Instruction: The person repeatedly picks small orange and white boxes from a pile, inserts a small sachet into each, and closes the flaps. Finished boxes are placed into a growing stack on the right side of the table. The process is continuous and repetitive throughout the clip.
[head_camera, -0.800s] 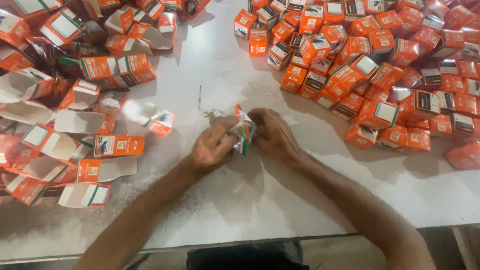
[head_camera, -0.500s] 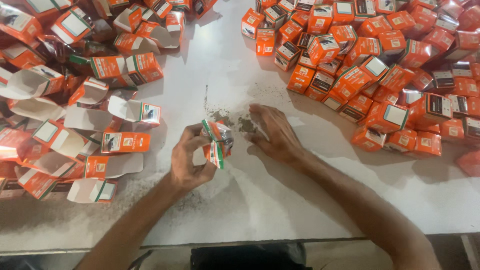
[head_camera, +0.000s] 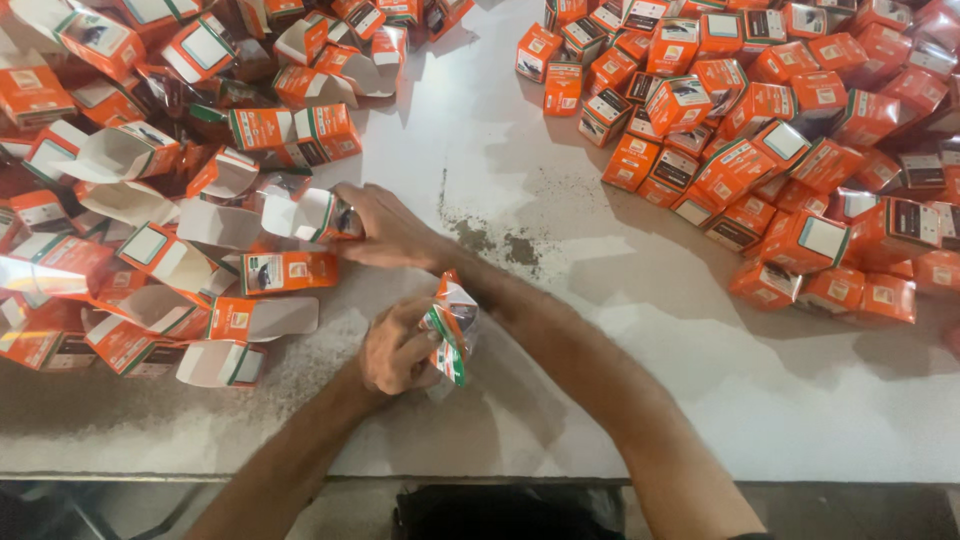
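Observation:
My left hand (head_camera: 395, 350) grips a small crumpled pouch (head_camera: 450, 330), orange, green and silvery, just above the white table (head_camera: 700, 390) near its front edge. My right arm crosses over to the left. There my right hand (head_camera: 385, 230) closes its fingers on the end of an open, empty orange and white carton (head_camera: 315, 215) at the edge of the left pile. The two hands are apart, with the right one farther from me.
A heap of open, empty orange cartons (head_camera: 150, 200) covers the table's left side. Several closed orange boxes (head_camera: 760, 130) are piled at the back right. Dark powder (head_camera: 490, 240) is scattered in the middle. The table's front edge (head_camera: 500, 478) runs below my arms.
My right hand has left the pouch and reached left to the open carton. My left hand keeps the pouch and has shifted a little toward the front.

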